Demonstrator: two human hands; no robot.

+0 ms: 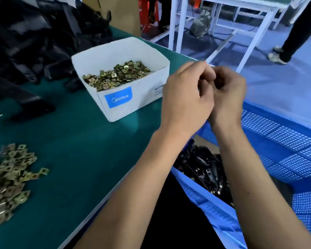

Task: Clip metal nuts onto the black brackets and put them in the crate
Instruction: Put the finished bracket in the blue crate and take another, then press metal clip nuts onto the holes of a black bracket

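Brackets (204,168), black, many fitted with metal nuts, heaped in blue crate (285,141) at lower right, just off the near edge of green table (79,141); loose brass-coloured nuts (9,175) piled on the table at lower left. Left hand (185,99) and right hand (226,94), raised together above the crate's far rim, touching, fingers curled inward around a spot between them; the item held is hidden and blurred, cannot tell what. White box (133,94) of nuts beyond on the table, unworked black brackets (31,44) heaped at far left.
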